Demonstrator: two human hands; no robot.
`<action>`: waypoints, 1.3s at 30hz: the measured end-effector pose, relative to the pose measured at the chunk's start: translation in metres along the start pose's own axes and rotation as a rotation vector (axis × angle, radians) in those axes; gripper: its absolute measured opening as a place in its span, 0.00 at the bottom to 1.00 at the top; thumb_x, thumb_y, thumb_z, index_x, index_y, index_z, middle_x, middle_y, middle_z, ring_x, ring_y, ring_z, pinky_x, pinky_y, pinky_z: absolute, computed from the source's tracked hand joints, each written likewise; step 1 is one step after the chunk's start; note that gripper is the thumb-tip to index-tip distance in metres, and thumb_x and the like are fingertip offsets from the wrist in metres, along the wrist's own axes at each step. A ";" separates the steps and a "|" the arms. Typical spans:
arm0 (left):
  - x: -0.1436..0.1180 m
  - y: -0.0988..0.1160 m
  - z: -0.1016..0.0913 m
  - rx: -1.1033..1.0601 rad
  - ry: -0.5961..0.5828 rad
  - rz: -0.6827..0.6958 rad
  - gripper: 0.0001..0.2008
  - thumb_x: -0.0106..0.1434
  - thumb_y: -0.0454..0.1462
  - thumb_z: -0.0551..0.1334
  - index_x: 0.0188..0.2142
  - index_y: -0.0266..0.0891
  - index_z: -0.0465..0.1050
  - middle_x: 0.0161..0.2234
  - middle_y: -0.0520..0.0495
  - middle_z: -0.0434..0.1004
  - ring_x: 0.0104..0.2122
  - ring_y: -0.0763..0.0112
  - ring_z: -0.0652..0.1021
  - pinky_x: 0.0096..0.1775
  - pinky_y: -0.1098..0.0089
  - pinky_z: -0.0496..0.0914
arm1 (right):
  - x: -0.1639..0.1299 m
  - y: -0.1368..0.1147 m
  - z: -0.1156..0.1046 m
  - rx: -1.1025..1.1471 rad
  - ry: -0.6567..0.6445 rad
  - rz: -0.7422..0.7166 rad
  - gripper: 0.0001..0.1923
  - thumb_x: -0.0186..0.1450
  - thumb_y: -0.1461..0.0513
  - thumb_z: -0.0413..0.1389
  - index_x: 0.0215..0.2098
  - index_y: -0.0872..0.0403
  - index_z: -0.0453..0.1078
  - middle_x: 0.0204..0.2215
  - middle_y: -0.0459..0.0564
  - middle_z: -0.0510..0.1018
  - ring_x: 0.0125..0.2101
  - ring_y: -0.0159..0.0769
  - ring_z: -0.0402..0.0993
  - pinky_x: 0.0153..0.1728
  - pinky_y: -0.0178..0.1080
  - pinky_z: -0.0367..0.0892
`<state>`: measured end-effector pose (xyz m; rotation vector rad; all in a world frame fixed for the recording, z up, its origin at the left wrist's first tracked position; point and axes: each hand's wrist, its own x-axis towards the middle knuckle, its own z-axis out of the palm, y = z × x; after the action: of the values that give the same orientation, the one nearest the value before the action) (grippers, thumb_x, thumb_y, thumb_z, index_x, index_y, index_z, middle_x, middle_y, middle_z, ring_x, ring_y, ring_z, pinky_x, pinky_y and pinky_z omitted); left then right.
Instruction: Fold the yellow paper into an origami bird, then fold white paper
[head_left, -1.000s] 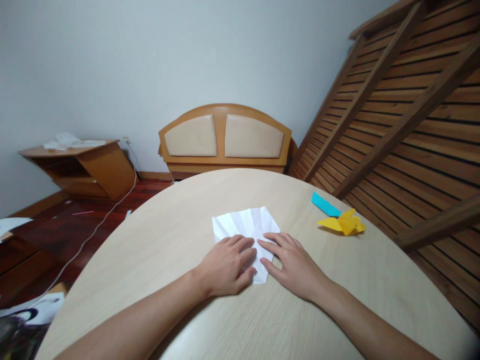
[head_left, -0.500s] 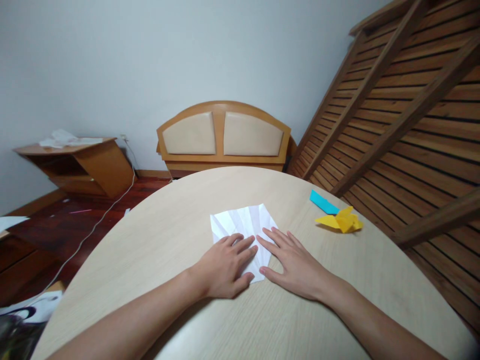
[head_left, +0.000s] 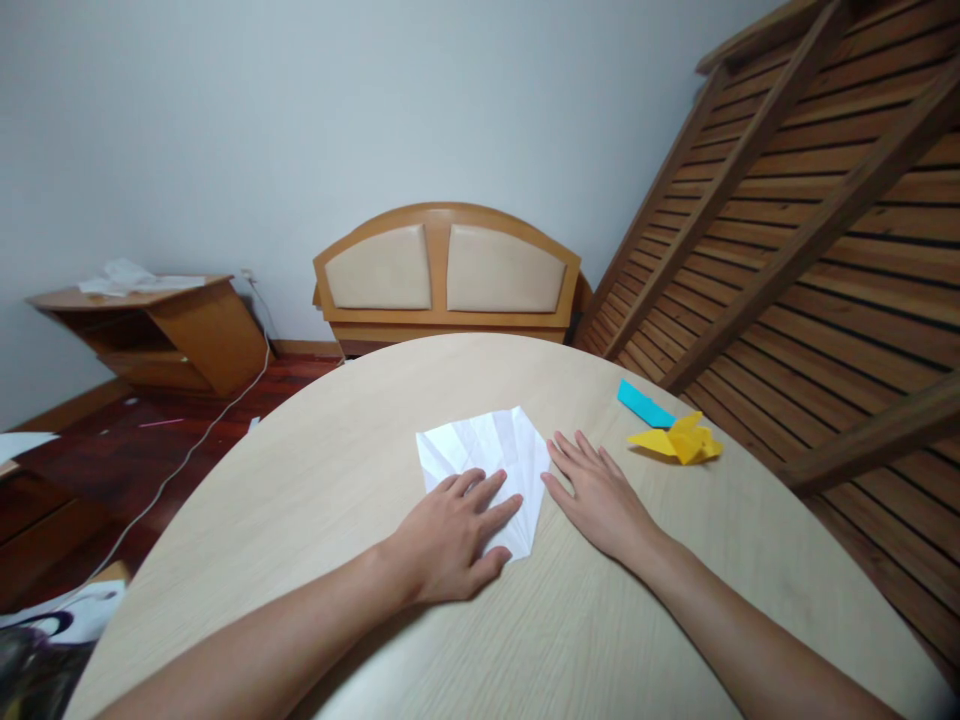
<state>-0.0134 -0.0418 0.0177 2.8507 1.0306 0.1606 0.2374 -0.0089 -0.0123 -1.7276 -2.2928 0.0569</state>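
A white sheet of paper (head_left: 480, 440) with fan-like creases lies on the pale round table (head_left: 337, 460). My left hand (head_left: 465, 535) rests on its lower left part, palm down with the fingers spread, and covers that part of the sheet. At the sheet's right edge is my right hand (head_left: 596, 490), fingers apart and stretched out, lying mostly on the tabletop. Its fingertips are at or just touching the paper's edge. Neither hand grips anything.
Right of my right hand lie a yellow folded paper figure (head_left: 684, 440) and a blue folded paper strip (head_left: 643, 404), close together near the table's edge. A wooden slatted frame (head_left: 787, 250) leans along the right side. Behind the table stands a padded headboard (head_left: 439, 265).
My right hand has slid off the paper to the right and slightly away from me. My left hand stays on the sheet, which has shifted a little to the left.
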 end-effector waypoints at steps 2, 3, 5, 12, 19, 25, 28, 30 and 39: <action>0.000 0.001 0.002 0.003 0.013 -0.010 0.30 0.69 0.47 0.56 0.67 0.40 0.59 0.68 0.35 0.58 0.63 0.40 0.65 0.61 0.45 0.62 | 0.002 -0.002 -0.002 0.038 0.101 -0.064 0.26 0.72 0.57 0.50 0.64 0.59 0.66 0.65 0.59 0.67 0.67 0.54 0.56 0.64 0.59 0.58; 0.000 0.002 0.003 0.008 0.024 -0.019 0.30 0.69 0.48 0.56 0.67 0.40 0.59 0.68 0.35 0.58 0.63 0.40 0.65 0.61 0.45 0.62 | 0.001 -0.005 -0.004 0.074 0.132 -0.116 0.24 0.71 0.58 0.50 0.63 0.58 0.68 0.62 0.58 0.71 0.66 0.52 0.61 0.63 0.57 0.60; 0.001 0.005 0.006 0.018 0.056 -0.055 0.30 0.69 0.48 0.56 0.67 0.40 0.59 0.68 0.35 0.58 0.62 0.40 0.65 0.60 0.45 0.62 | -0.001 -0.012 -0.006 0.171 0.138 -0.213 0.20 0.72 0.60 0.51 0.59 0.55 0.72 0.58 0.56 0.76 0.61 0.47 0.68 0.61 0.53 0.64; 0.003 0.016 0.005 -0.026 0.075 -0.154 0.33 0.68 0.53 0.56 0.63 0.33 0.63 0.67 0.30 0.58 0.64 0.38 0.63 0.60 0.44 0.61 | -0.010 -0.020 0.001 0.195 -0.061 -0.229 0.26 0.73 0.55 0.51 0.67 0.52 0.62 0.66 0.55 0.65 0.67 0.50 0.56 0.65 0.62 0.55; 0.000 0.010 0.002 -0.029 0.018 -0.123 0.35 0.69 0.55 0.52 0.67 0.36 0.58 0.68 0.32 0.56 0.66 0.37 0.60 0.61 0.43 0.59 | -0.007 -0.016 -0.005 0.184 -0.037 -0.304 0.21 0.72 0.57 0.53 0.62 0.49 0.70 0.63 0.53 0.71 0.65 0.51 0.61 0.64 0.62 0.55; -0.001 0.004 0.004 -0.021 0.028 -0.070 0.41 0.65 0.57 0.57 0.69 0.34 0.54 0.68 0.29 0.55 0.66 0.34 0.59 0.60 0.41 0.59 | -0.008 -0.015 -0.008 0.249 -0.046 -0.394 0.18 0.73 0.59 0.52 0.60 0.46 0.72 0.60 0.52 0.74 0.61 0.46 0.68 0.63 0.58 0.58; -0.001 -0.001 0.001 -0.057 0.037 0.000 0.41 0.64 0.59 0.58 0.67 0.34 0.59 0.68 0.30 0.56 0.65 0.35 0.60 0.60 0.41 0.59 | -0.006 -0.011 -0.007 0.238 -0.067 -0.367 0.19 0.74 0.58 0.51 0.61 0.45 0.70 0.62 0.51 0.72 0.63 0.46 0.65 0.64 0.61 0.55; -0.001 -0.004 0.000 -0.089 0.043 0.049 0.41 0.63 0.59 0.59 0.66 0.35 0.60 0.68 0.32 0.58 0.65 0.35 0.61 0.60 0.40 0.60 | -0.005 -0.010 -0.007 0.237 -0.050 -0.368 0.18 0.73 0.59 0.51 0.59 0.46 0.72 0.61 0.52 0.74 0.63 0.47 0.66 0.63 0.61 0.57; -0.002 -0.027 -0.001 -0.180 -0.002 0.247 0.37 0.57 0.49 0.66 0.65 0.44 0.63 0.68 0.41 0.58 0.67 0.37 0.59 0.61 0.40 0.60 | -0.004 -0.008 -0.013 0.358 0.019 -0.458 0.15 0.72 0.64 0.52 0.50 0.46 0.78 0.48 0.50 0.82 0.51 0.41 0.76 0.54 0.47 0.71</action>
<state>-0.0324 -0.0223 0.0147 2.8001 0.6237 0.2566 0.2337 -0.0164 0.0007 -1.0069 -2.4224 0.3336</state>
